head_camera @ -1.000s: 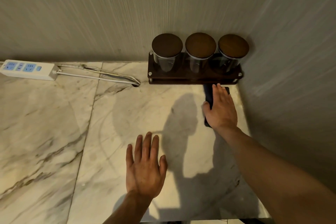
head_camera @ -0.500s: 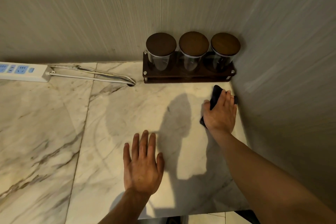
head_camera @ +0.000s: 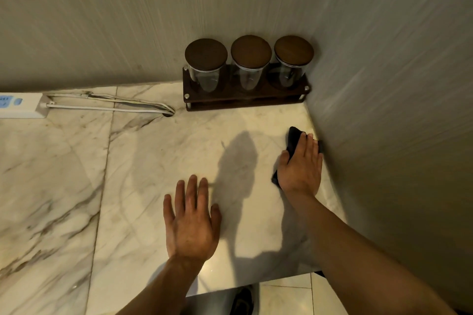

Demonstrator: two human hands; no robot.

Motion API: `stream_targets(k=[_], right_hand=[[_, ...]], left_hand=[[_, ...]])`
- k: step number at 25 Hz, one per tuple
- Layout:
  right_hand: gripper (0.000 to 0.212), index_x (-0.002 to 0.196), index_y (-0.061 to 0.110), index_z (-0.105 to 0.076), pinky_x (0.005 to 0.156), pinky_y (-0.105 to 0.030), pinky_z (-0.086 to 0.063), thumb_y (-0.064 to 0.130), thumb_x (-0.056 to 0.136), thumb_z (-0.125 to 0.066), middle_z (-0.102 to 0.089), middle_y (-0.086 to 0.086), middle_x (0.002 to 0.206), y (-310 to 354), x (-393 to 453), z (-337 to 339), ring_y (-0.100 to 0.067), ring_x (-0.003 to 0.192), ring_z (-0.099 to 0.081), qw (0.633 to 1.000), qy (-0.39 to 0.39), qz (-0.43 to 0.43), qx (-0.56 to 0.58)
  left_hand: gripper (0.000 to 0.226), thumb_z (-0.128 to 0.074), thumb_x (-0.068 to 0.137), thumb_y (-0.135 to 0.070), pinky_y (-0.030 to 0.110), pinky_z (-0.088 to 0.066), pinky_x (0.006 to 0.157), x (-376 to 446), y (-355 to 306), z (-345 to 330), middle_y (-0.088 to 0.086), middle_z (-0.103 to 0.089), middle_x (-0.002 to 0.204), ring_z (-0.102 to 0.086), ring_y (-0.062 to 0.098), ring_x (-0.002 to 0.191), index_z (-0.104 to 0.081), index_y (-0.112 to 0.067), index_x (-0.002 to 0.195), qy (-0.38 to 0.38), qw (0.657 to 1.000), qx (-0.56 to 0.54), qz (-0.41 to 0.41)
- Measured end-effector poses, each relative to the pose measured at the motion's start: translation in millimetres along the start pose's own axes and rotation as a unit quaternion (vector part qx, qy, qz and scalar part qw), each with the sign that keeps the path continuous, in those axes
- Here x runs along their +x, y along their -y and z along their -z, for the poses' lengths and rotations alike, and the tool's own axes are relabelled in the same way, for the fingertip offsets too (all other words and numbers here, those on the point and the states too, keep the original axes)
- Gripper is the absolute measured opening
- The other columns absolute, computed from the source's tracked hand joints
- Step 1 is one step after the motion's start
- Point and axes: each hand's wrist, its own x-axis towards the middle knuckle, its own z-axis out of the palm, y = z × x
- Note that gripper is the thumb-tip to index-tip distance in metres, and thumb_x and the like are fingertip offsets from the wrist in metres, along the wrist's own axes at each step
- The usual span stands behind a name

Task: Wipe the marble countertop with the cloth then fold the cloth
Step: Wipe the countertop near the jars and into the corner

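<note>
The right hand (head_camera: 300, 166) lay palm down on a dark cloth (head_camera: 293, 139), fingers (head_camera: 311, 146) together and flat, pressing it onto the marble countertop (head_camera: 143, 166) rather than pinching it; the cloth showed past the fingertips at the far end and beside the heel of the hand at the near end; its far right corner touched, or nearly touched, the side wall (head_camera: 396, 110), and which could not be told. The cloth sat at the right edge of the countertop, near the corner where the two walls met. The left hand (head_camera: 192, 222) rested flat on the bare marble, fingers slightly spread, holding nothing, well apart from the cloth; its shadow (head_camera: 238, 163) fell on the stone between the two hands. Beyond the right hand, against the back wall (head_camera: 128, 20), stood a dark wooden rack (head_camera: 243, 100) with three clear jars (head_camera: 250, 69) in a row, each upright under a round brown lid. Further left, a white power strip (head_camera: 20, 107) lay along the back edge; its white cables (head_camera: 115, 106) ran across the marble to a small hole just beside the rack. A tiled floor (head_camera: 284, 296) showed below the near edge.
</note>
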Motion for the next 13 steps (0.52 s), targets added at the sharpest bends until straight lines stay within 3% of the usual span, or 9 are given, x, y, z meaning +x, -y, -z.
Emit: stream_targets(k=[7, 13], right_hand=[[0.062, 0.151, 0.008, -0.014, 0.120, -0.039, -0.008, 0.028, 0.097, -0.039, -0.017, -0.010, 0.160, -20.9, -41.5, 7.5, -0.022, 0.147, -0.010, 1.000, -0.008, -0.015, 0.001], [0.062, 0.151, 0.008, -0.016, 0.120, -0.037, -0.007, 0.027, 0.097, -0.040, -0.019, -0.010, 0.159, -44.0, -88.7, 15.7, -0.021, 0.147, -0.011, 0.999, -0.016, -0.031, 0.010]], left_hand=[[0.067, -0.004, 0.093, -0.053, 0.049, 0.009, 0.117, -1.7, 2.5, 1.8, 0.005, 0.002, 0.162, 0.015, 0.024, 0.146, 0.000, -0.022, 0.152, 0.010, 0.999, -0.034, -0.013], [0.064, -0.010, 0.095, -0.050, 0.051, 0.006, 0.117, -1.2, 2.1, 2.8, 0.003, 0.008, 0.162, 0.017, 0.024, 0.145, 0.003, -0.022, 0.152, 0.023, 0.999, -0.041, -0.006]])
